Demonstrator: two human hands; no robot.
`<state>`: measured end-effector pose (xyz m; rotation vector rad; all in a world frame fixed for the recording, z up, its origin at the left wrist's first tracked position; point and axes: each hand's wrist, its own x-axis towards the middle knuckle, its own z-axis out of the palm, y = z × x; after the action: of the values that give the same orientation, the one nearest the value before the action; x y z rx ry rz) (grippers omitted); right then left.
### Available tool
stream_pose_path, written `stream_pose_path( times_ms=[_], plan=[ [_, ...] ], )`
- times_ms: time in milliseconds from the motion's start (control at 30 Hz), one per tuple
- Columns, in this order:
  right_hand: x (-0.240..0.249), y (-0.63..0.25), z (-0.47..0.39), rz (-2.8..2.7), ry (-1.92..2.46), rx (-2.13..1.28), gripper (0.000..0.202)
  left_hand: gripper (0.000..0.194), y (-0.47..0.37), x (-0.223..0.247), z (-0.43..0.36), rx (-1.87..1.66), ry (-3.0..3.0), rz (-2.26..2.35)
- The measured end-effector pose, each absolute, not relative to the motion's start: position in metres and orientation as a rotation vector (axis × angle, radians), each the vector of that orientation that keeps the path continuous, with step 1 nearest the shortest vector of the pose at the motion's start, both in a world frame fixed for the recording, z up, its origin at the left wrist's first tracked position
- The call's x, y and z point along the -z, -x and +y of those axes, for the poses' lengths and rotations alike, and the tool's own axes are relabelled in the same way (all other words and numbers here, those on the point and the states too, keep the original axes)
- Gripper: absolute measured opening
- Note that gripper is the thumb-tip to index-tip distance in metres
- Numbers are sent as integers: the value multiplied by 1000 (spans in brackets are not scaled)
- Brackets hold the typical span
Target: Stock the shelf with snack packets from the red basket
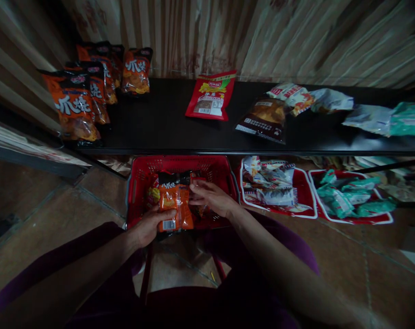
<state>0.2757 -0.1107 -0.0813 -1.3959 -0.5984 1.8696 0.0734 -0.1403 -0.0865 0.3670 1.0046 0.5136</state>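
Over a red plastic basket, my left hand grips an orange and black snack bag by its lower left side, thumb across the front. A barcode and a seam show on the bag's near face. My right hand is at the bag's right edge with its fingers stretched out and slightly apart; whether the fingertips touch the bag I cannot tell. Inside the basket, a yellow and red packet shows to the left, partly hidden behind the held bag.
On the black shelf stand several orange snack bags at left. A red packet and a brown bag lie further right. Beside the basket are a basket of white packets and one of green packets.
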Motion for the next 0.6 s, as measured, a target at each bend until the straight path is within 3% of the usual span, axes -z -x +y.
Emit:
stream_pose_path(
  times_ms=[600],
  plan=[
    [82, -264, -115, -790, 1284, -1877, 32, 42, -79, 86, -142, -565, -320, 950]
  ],
)
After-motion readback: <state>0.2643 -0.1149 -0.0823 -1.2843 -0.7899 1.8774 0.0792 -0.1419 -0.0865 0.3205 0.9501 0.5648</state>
